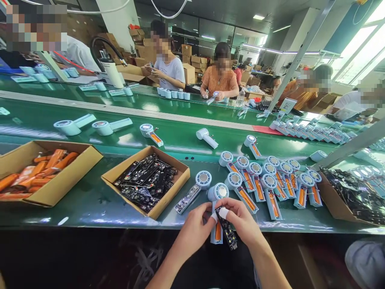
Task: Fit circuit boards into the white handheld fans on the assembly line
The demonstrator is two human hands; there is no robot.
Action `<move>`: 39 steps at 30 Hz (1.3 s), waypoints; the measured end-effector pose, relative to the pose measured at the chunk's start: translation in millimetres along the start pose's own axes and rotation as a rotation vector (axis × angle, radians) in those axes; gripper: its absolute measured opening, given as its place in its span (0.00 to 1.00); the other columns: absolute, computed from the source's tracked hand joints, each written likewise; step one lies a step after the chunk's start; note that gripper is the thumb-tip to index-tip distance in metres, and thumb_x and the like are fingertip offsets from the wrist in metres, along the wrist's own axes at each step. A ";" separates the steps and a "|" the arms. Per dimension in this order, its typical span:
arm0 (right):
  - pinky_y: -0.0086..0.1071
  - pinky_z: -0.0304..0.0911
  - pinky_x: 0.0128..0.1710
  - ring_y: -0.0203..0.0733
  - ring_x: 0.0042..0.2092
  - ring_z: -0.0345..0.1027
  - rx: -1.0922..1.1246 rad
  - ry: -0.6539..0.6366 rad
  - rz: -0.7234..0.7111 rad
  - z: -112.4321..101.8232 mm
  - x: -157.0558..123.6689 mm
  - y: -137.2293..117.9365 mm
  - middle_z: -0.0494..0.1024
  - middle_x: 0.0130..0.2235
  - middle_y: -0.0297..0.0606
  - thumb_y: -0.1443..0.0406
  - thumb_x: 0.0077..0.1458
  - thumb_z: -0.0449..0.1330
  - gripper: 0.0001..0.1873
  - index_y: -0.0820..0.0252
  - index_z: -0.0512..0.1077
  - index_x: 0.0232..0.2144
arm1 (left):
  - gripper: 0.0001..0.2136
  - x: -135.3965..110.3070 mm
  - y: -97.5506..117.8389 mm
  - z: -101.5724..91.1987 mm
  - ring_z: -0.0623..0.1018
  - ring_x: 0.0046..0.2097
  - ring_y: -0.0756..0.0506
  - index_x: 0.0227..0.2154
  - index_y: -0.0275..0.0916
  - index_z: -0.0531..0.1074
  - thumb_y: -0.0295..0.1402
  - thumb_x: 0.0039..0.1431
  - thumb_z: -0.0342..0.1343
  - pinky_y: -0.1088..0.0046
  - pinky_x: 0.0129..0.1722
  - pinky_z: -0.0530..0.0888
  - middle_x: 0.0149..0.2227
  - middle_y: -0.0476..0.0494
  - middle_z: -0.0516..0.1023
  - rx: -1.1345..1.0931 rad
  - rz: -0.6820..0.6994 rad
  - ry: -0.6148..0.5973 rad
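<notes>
My left hand [197, 225] and my right hand [242, 218] meet at the near edge of the green bench. Between them they grip a pale blue handheld fan body [217, 212] with an orange battery in its open handle. A black circuit board [227, 233] lies slanted over that handle, pinched by my right hand's fingers. White tape wraps a fingertip on each hand. Another fan body with a board fitted [194, 192] lies just left of my hands.
A cardboard box of black circuit boards [146, 180] stands left of my hands, a box of orange batteries [42, 170] further left. Several open fan bodies [270, 180] lie in rows at right. Other fans ride the conveyor [180, 138]. Several people work across it.
</notes>
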State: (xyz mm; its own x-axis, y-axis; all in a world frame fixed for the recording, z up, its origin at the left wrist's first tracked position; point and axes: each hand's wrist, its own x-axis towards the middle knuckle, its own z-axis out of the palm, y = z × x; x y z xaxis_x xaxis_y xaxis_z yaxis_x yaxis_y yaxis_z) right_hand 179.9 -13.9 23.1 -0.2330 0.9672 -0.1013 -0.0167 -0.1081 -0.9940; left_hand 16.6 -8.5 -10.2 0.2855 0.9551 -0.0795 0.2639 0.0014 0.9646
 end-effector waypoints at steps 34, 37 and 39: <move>0.31 0.65 0.38 0.41 0.38 0.73 -0.573 0.381 -0.183 0.5 -28.6 11.4 0.78 0.37 0.37 0.66 0.58 0.57 0.11 0.56 0.70 0.44 | 0.16 -20.9 0.6 16.4 0.78 0.51 0.39 0.52 0.40 0.66 0.40 0.64 0.51 0.66 0.46 0.73 0.51 0.36 0.77 -0.244 -0.026 0.240; 0.30 0.58 0.31 0.41 0.33 0.73 -1.045 0.217 -0.242 -5.2 -31.5 -1.7 0.78 0.33 0.38 0.70 0.63 0.49 0.11 0.58 0.72 0.39 | 0.15 -20.0 6.1 11.9 0.78 0.43 0.42 0.50 0.39 0.66 0.38 0.63 0.52 0.69 0.39 0.73 0.47 0.39 0.78 -0.227 -0.029 0.246; 0.30 0.52 0.27 0.40 0.28 0.71 -1.275 0.023 -0.222 -8.7 -34.1 -16.4 0.78 0.30 0.37 0.71 0.65 0.49 0.12 0.58 0.72 0.37 | 0.14 -19.4 7.6 9.3 0.77 0.40 0.44 0.49 0.39 0.67 0.35 0.61 0.52 0.71 0.35 0.71 0.43 0.42 0.78 -0.212 -0.024 0.237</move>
State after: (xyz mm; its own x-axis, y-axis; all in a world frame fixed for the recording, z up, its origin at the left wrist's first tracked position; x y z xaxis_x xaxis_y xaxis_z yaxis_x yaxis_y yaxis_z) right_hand 196.6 -43.1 42.5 -0.3278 0.9412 0.0819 0.8835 0.3361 -0.3263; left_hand 21.6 -29.8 -3.6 0.0520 0.9965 -0.0657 0.0624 0.0624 0.9961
